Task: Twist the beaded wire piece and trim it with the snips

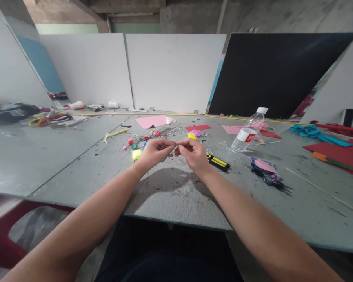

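Silvery and thin, a small wire-like piece [174,150] is pinched between the two hands just above the counter [170,196], near the middle of the view; it is too small to tell exactly what it is. The left hand [154,152] closes its fingertips on one end and the right hand [194,154] closes its fingertips on the other, so the hands nearly touch. Both forearms reach in from the bottom of the view.

Judging by the grip, the step in hand is fine shaping or joining of this small piece. The next move would call for a steady pinch from both hands and small, careful finger movements.

Just beyond the hands lies a scatter of small coloured beads and scraps [141,141], with a yellow-green block [137,154] near the left hand. Beside the right hand lies a black and yellow cutter [218,161]. Further right stands a tilted clear plastic bottle [248,131] with a white cap. Pink paper sheets [153,121] lie behind, and red paper [338,154] sits at the far right, with thin wooden sticks [320,188] nearby. White and black boards [173,70] stand along the back of the counter.
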`<act>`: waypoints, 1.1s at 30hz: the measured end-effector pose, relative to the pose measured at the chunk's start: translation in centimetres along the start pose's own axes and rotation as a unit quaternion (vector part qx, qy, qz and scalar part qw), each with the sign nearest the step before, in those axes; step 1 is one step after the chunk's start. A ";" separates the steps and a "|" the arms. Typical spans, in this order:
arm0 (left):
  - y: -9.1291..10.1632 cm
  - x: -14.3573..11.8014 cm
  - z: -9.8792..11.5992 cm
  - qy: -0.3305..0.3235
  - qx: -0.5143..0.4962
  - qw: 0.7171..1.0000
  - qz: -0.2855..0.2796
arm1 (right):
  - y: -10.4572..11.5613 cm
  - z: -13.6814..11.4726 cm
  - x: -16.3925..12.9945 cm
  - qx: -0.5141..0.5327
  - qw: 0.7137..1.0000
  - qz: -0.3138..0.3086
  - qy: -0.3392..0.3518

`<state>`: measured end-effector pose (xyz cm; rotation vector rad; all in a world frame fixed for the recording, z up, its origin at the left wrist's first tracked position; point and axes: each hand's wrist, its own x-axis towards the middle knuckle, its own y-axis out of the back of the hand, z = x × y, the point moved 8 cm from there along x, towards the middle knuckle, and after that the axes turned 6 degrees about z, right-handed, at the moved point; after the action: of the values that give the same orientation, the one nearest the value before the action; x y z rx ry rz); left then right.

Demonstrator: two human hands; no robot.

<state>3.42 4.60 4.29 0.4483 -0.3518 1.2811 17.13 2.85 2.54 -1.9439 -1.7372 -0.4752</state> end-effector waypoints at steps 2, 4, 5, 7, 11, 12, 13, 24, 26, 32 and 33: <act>-0.1 -0.1 0.2 0.002 -0.004 1.000 -0.004 | 0.1 0.2 0.1 0.003 1.000 -0.002 -0.004; -0.2 -0.1 0.3 0.003 -0.010 1.000 -0.011 | 0.1 0.4 0.2 0.008 1.000 -0.004 -0.008; -0.2 -0.2 0.4 0.003 -0.012 1.000 -0.014 | 0.1 0.5 0.2 0.010 1.000 -0.004 -0.011; -0.2 -0.2 0.4 0.000 -0.012 1.000 -0.018 | 0.1 0.6 0.3 0.016 1.000 -0.005 -0.014; -0.1 -0.1 0.6 -0.025 0.009 0.999 -0.018 | 0.0 0.7 0.3 0.035 0.999 -0.007 -0.020; 0.0 -0.1 0.7 -0.035 0.017 0.999 -0.016 | 0.0 0.7 0.3 0.036 0.999 -0.007 -0.020; 0.1 -0.1 0.8 -0.044 0.023 0.999 -0.013 | 0.0 0.7 0.3 0.036 0.999 -0.007 -0.020; 0.5 0.1 1.6 -0.071 0.030 0.997 -0.008 | 0.4 -0.6 1.1 0.030 0.998 -0.054 -0.005; 0.4 0.0 1.9 -0.078 0.035 0.996 -0.015 | 0.5 -1.0 1.1 0.015 0.998 -0.064 0.005; 0.5 0.1 2.0 -0.122 0.054 0.991 -0.017 | 0.5 -2.3 0.7 -0.028 0.996 -0.072 0.049; 0.5 0.2 2.1 -0.123 0.046 0.991 -0.011 | 0.3 -2.8 0.6 -0.044 0.994 -0.072 0.064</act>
<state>2.94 3.79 6.25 0.6899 -0.4943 1.2270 17.72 1.75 5.17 -1.8096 -1.8086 -0.7225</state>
